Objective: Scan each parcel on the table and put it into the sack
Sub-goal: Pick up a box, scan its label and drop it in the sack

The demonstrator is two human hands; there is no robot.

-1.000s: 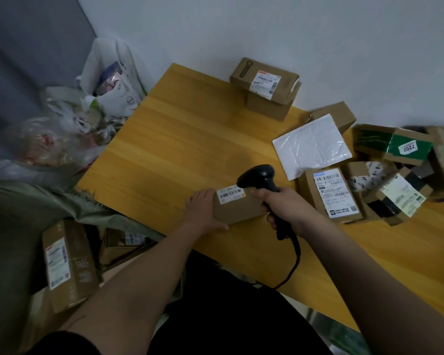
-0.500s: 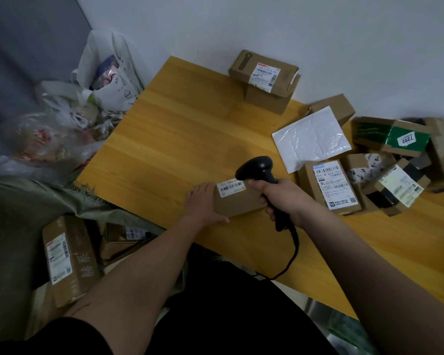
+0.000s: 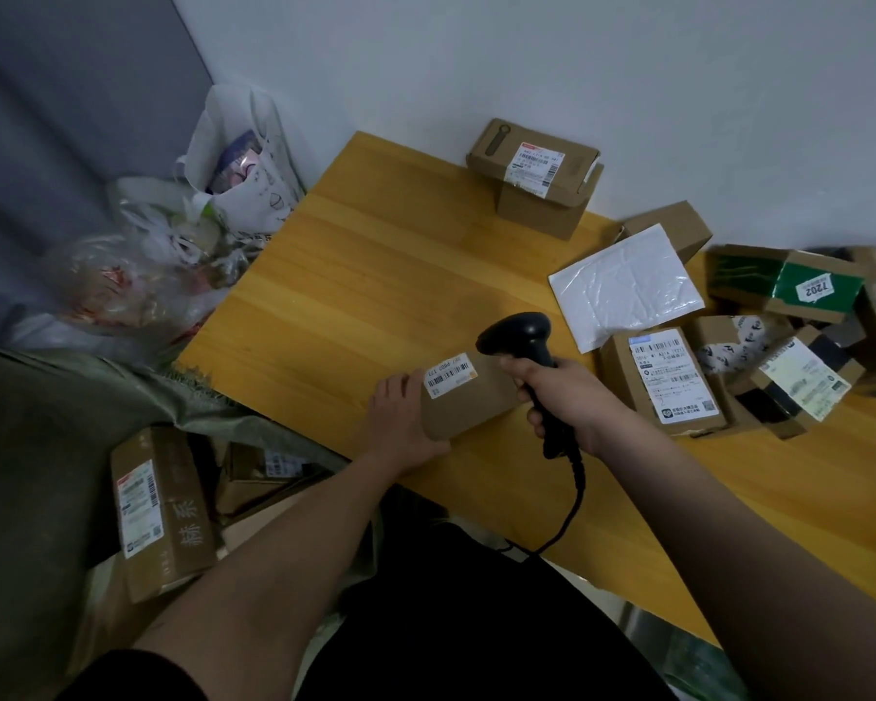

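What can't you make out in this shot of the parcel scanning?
Head view only:
- small parcel: its right end is hidden behind the scanner and right hand.
- its label: print too small to read.
- sack: cut off by the left edge.
- right-hand parcels: run off the frame edge.

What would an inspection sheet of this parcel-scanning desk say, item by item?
Surface: yellow wooden table, bare on its left half.
Job's things: small brown cardboard parcel with a white barcode label, at the near edge; black handheld barcode scanner with its head over that parcel; grey-green woven sack on the floor to the left, cardboard boxes already inside.
Clutter: white padded mailer and a heap of labelled cardboard boxes on the right; two stacked boxes by the wall.
Grippers: left hand holds the parcel; right hand grips the scanner.
Cables: black scanner cord trailing off the near edge.
Surroundings: white wall; plastic bags on the floor.
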